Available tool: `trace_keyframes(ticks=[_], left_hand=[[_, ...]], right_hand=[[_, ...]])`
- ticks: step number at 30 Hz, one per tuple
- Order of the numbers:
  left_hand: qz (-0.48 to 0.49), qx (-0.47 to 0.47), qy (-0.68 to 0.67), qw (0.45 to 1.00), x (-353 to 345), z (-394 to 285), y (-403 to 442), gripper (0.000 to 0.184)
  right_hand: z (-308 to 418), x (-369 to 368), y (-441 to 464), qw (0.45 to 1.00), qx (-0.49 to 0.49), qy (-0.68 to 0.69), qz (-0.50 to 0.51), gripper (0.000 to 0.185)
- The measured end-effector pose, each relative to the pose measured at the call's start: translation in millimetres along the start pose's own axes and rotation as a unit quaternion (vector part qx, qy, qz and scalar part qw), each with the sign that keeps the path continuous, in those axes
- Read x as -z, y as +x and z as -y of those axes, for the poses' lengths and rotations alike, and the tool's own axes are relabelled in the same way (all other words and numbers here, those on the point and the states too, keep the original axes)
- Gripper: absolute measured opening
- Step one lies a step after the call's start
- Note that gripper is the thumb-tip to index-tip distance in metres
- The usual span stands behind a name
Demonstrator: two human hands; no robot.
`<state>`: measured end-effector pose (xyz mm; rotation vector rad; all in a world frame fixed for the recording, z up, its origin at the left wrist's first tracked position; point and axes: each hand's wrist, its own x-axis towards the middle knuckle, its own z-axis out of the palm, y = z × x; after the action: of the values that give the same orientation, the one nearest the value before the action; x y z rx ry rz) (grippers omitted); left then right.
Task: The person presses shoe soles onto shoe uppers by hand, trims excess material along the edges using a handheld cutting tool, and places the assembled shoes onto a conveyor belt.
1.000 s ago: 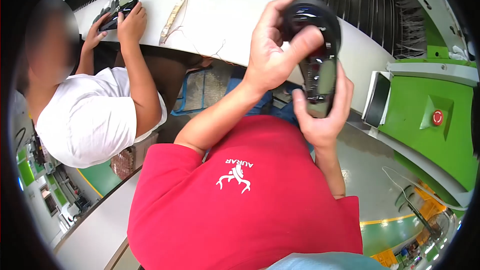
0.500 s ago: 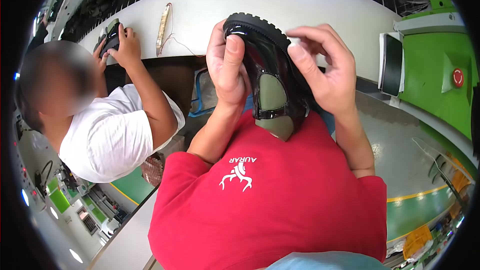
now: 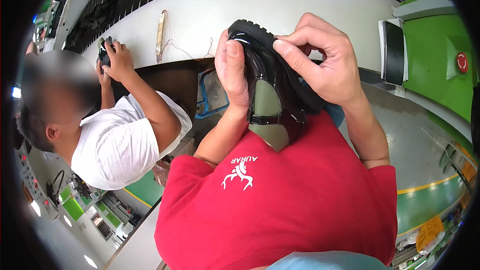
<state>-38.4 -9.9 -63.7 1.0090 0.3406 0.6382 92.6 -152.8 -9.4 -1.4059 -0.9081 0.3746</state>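
Observation:
A glossy black shoe (image 3: 260, 65) with olive-green panels and a thick ridged sole is held up in front of my chest, its lower end against my red shirt. My left hand (image 3: 233, 72) wraps the upper end, with the thumb on the shiny surface and the other fingers mostly hidden behind. At the seam between sole and upper, my right hand (image 3: 327, 60) has thumb and index finger pinched together, touching the sole's edge. Whatever lies between those fingertips is too small or hidden to make out.
A white worktable (image 3: 200, 15) curves ahead, with a taped stick (image 3: 161, 32) and thin wire on it. To the left, a person in a white shirt (image 3: 120, 140) handles a dark shoe (image 3: 105, 52). A green machine (image 3: 430, 55) with a red button (image 3: 461, 62) stands right.
My right thumb and index finger have closed into a pinch at the sole's edge. The shoe has tilted slightly, and my view has shifted a little. The neighbouring person's hands and shoe have turned.

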Motion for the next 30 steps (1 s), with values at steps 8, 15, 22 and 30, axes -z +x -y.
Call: trace_keyframes(ticks=[8,15,22,30], left_hand=[[0.01,-0.007,0.058,0.998,-23,-6,15,0.052],[-0.009,-0.003,0.044,0.999,-15,-4,23,0.047],[-0.063,0.035,-0.013,0.997,-25,-16,52,0.062],[0.06,-0.026,0.246,0.967,-10,17,26,0.077]], right_hand=[[-3,17,23,0.993,-0.09,0.077,0.028,0.023],[-10,21,8,0.996,-0.065,0.039,0.056,0.047],[-9,40,-43,0.993,0.021,-0.013,0.118,0.142],[15,71,-6,0.995,-0.002,0.033,-0.097,0.104]])
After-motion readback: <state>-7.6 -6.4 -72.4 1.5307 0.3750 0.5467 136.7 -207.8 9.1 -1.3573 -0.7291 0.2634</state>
